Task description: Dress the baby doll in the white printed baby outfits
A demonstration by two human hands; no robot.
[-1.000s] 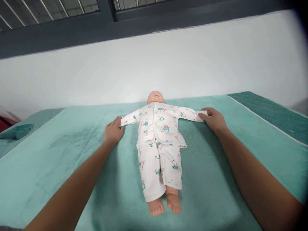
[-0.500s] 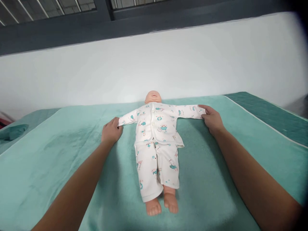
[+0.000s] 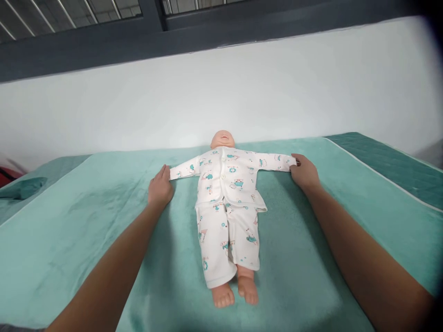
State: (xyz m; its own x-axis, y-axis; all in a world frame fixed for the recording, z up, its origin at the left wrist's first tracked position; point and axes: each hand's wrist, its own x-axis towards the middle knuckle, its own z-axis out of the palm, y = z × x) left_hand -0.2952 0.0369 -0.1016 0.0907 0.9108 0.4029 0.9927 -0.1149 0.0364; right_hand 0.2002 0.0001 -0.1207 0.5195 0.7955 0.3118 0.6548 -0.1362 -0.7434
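Observation:
A baby doll (image 3: pixel 223 139) lies on its back with its arms stretched out to both sides. It wears a white long-sleeved buttoned top (image 3: pixel 226 177) and matching trousers (image 3: pixel 218 244), both with small teal and pink prints. My left hand (image 3: pixel 160 186) is closed at the end of the left-side sleeve (image 3: pixel 183 169), its thumb hidden. At the other cuff, my right hand (image 3: pixel 305 171) pinches the end of the right-side sleeve (image 3: pixel 277 162) between thumb and fingers. The doll's hands are out of sight; its bare feet (image 3: pixel 235 293) show below the trouser legs.
Under the doll spreads a teal plush cover (image 3: pixel 104 216) with darker quilted edging (image 3: pixel 391 159). A white wall (image 3: pixel 173 101) rises just behind its head, below a dark window frame (image 3: pixel 86 48) with metal bars. Something red (image 3: pixel 7 175) sits at the far left.
The view has shifted slightly, so the doll appears a little further right. My left fingers have straightened somewhat at the cuff, showing more of it; my right hand stays at its sleeve end.

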